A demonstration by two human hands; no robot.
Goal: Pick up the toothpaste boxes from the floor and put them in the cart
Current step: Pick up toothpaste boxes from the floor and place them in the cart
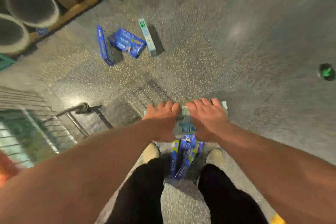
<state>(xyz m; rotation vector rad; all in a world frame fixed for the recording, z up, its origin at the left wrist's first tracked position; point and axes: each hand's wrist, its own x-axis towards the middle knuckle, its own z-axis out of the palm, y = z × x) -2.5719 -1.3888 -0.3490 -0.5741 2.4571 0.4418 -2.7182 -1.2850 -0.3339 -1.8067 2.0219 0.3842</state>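
Speckled grey floor (200,56), frame motion-blurred. Far left: 2 round drums (31,5) on wooden pallet (72,5). Near left: wire cart (36,129). Far centre floor: 3 blue toothpaste boxes (125,42), 1 pale box (148,37). Near centre: left hand (161,120) and right hand (207,116) clamped together on pale carton (185,123); blue boxes (183,158) below, between 2 shoes (151,151). Far right: green object (327,73). Lettering unreadable.

no legible print on the blurred toothpaste boxes (127,42)
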